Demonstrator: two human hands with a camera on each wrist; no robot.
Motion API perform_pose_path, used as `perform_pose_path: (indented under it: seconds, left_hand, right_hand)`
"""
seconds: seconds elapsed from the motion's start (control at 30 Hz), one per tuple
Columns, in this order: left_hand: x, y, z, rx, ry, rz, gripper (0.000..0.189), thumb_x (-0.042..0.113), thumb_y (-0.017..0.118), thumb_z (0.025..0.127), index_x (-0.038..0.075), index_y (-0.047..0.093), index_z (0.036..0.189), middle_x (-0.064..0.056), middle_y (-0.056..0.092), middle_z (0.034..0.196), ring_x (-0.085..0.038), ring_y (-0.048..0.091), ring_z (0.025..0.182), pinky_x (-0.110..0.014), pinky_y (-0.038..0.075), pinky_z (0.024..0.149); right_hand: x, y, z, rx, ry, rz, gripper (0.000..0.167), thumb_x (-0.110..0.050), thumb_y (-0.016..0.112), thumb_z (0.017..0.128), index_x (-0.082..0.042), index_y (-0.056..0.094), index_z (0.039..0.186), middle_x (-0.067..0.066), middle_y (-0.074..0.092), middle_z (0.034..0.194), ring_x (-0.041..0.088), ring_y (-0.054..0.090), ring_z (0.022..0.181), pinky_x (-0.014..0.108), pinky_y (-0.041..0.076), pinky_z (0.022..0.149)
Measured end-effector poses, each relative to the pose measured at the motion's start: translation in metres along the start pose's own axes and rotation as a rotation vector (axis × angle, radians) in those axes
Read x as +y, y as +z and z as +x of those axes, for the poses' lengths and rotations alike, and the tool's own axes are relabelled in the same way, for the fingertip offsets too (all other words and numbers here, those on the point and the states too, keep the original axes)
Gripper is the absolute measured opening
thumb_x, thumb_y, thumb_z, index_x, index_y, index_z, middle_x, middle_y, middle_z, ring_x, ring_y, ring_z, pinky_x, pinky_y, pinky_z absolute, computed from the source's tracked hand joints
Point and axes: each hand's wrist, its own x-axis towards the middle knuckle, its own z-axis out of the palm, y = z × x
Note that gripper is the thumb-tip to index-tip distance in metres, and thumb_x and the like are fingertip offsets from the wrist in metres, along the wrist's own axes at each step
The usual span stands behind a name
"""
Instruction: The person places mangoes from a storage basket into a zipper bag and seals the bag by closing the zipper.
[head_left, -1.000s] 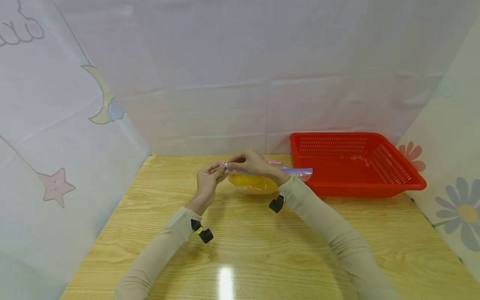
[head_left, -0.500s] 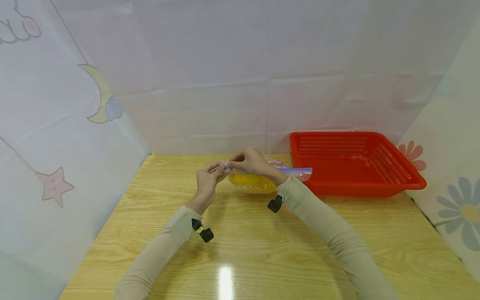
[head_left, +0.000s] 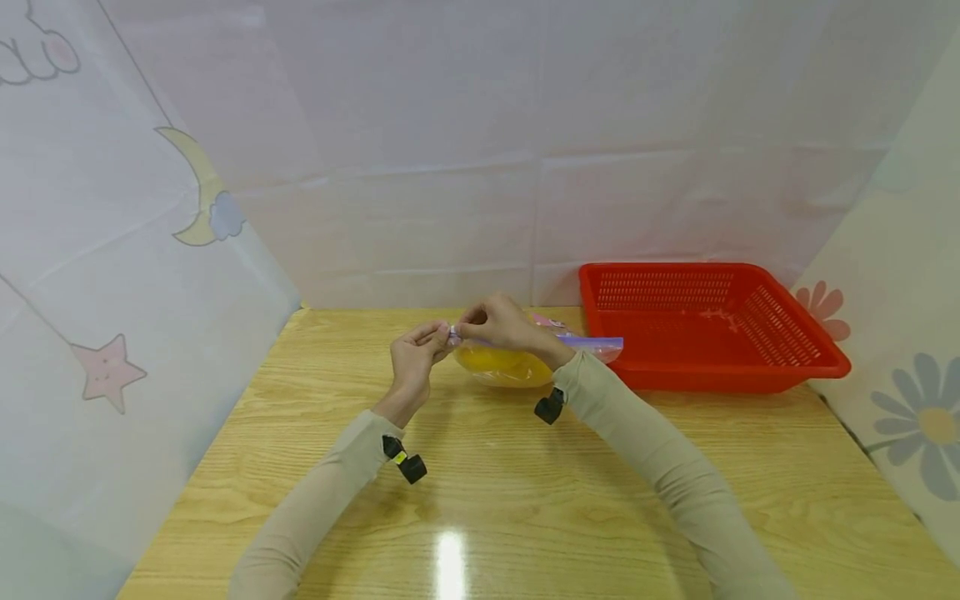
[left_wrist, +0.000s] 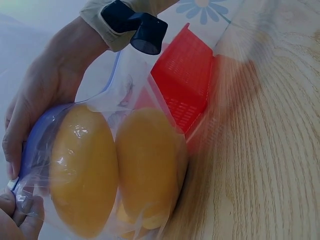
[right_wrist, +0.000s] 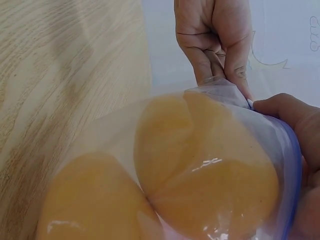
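A clear zip bag [head_left: 596,348] with a purple-blue closure strip stands on its side at the back middle of the table. Inside are smooth, yellow-orange oval fruits [left_wrist: 82,170] that look like mangoes, best seen in both wrist views. My left hand [head_left: 412,367] pinches the bag's left top corner between thumb and fingers. Right beside it, my right hand [head_left: 504,323] pinches the closure strip near that same corner, its thumb along the strip. A small white slider [right_wrist: 250,103] shows between the two sets of fingertips. In the head view my right hand hides part of the bag.
A red perforated plastic basket [head_left: 712,379] stands at the back right, just beyond the bag's right end. Behind the wooden table [head_left: 480,483] hangs a pale printed cloth [head_left: 420,225]. A black camera is strapped to each sleeve cuff.
Almost nothing differs: both hands stay at the bag's left corner with the same pinch. The whole head view shifts very slightly.
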Motion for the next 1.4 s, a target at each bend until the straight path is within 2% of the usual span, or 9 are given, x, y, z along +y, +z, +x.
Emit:
perform_pose_path:
  seconds: [0.2,0.4,0.5,0.63,0.87,0.97,1.2,1.4]
  left_hand:
    - [-0.001,-0.001,0.001,0.014,-0.009,-0.011,0.023,0.001,0.067,0.092,-0.013,0.067,0.11,-0.013,0.074,0.089,-0.019,0.073,0.078,-0.033,0.056,0.081]
    - [0.0,0.001,0.001,0.019,-0.019,-0.017,0.022,0.004,0.069,0.091,-0.011,0.068,0.107,-0.012,0.074,0.089,-0.019,0.073,0.079,-0.034,0.056,0.081]
    - [0.0,0.002,0.001,0.02,-0.017,-0.004,0.029,0.005,0.07,0.091,-0.015,0.065,0.112,-0.011,0.074,0.088,-0.018,0.073,0.079,-0.033,0.056,0.081]
    - [0.001,0.002,0.001,0.02,-0.02,-0.001,0.035,0.005,0.07,0.09,-0.018,0.062,0.116,-0.01,0.074,0.088,-0.017,0.073,0.078,-0.033,0.056,0.081]
    - [0.002,0.002,0.001,0.026,-0.009,-0.005,0.025,0.004,0.072,0.089,-0.012,0.068,0.108,-0.014,0.074,0.091,-0.02,0.073,0.08,-0.034,0.056,0.081]
    - [0.002,0.001,0.001,0.033,-0.014,-0.007,0.026,0.003,0.072,0.088,-0.013,0.067,0.109,-0.014,0.074,0.091,-0.02,0.073,0.081,-0.033,0.056,0.081]
    - [0.004,0.001,0.001,0.035,-0.024,-0.003,0.029,0.002,0.071,0.089,-0.014,0.065,0.114,-0.017,0.073,0.096,-0.021,0.073,0.082,-0.033,0.056,0.082]
    - [0.004,0.001,0.002,0.047,-0.02,-0.008,0.028,0.001,0.071,0.089,-0.013,0.066,0.113,-0.023,0.071,0.104,-0.021,0.073,0.082,-0.033,0.056,0.081]
  right_hand:
    - [0.0,-0.001,-0.002,-0.012,-0.003,0.017,0.018,-0.013,0.066,0.095,0.002,0.077,0.094,0.009,0.074,0.083,0.013,0.058,0.061,0.022,0.048,0.057]
    - [-0.001,-0.002,-0.004,-0.016,0.019,0.064,0.018,-0.014,0.068,0.095,0.001,0.077,0.097,0.008,0.075,0.089,0.016,0.068,0.074,0.027,0.055,0.067]
    - [0.0,-0.002,-0.004,-0.02,0.023,0.068,0.018,-0.016,0.069,0.095,0.0,0.077,0.098,0.004,0.075,0.09,0.016,0.07,0.079,0.029,0.056,0.071]
    - [0.001,-0.003,-0.005,-0.03,-0.001,0.082,0.017,-0.015,0.069,0.095,-0.001,0.078,0.097,0.004,0.075,0.089,0.016,0.069,0.075,0.029,0.056,0.067]
    - [0.006,-0.005,-0.004,-0.056,-0.031,0.089,0.017,-0.013,0.066,0.096,0.001,0.077,0.096,0.007,0.074,0.086,0.015,0.06,0.063,0.024,0.049,0.059]
    - [0.009,-0.006,-0.005,-0.062,-0.036,0.093,0.017,-0.011,0.066,0.096,0.002,0.076,0.096,0.008,0.074,0.085,0.014,0.06,0.063,0.023,0.05,0.06]
    - [0.008,-0.009,-0.008,-0.067,-0.021,0.093,0.02,-0.014,0.065,0.097,0.003,0.075,0.098,0.008,0.072,0.082,0.013,0.051,0.058,0.022,0.041,0.053]
    - [0.007,-0.011,-0.008,-0.072,-0.006,0.103,0.019,-0.014,0.066,0.097,0.002,0.075,0.099,0.008,0.071,0.084,0.013,0.05,0.062,0.023,0.041,0.056]
